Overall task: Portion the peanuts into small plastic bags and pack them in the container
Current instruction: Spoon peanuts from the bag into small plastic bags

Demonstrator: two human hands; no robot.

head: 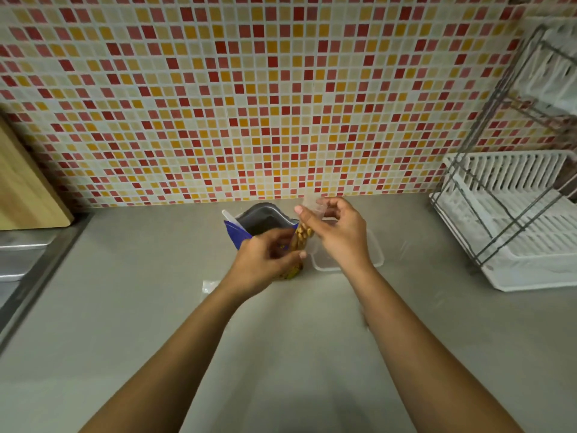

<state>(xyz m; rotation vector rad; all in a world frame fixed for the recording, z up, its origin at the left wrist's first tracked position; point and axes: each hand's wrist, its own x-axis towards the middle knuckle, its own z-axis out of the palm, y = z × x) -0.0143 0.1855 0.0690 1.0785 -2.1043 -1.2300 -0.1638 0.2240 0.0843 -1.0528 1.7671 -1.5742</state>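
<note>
Left hand [265,260] grips a small clear plastic bag of brown peanuts [301,237] mid-frame, right hand [340,237] pinches its top, and I fear a loose pinch spills nuts.

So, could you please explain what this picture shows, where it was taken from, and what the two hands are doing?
There is no machine here: the one picture comes from a camera worn on a person's head, looking down at their own arms. The left hand and right hand both hold a small clear bag of peanuts; the right pinches its empty top. On the grey counter behind it stands an open blue pouch, with a clear container to its right. A white dish rack sits far right, a wooden board far left.
</note>
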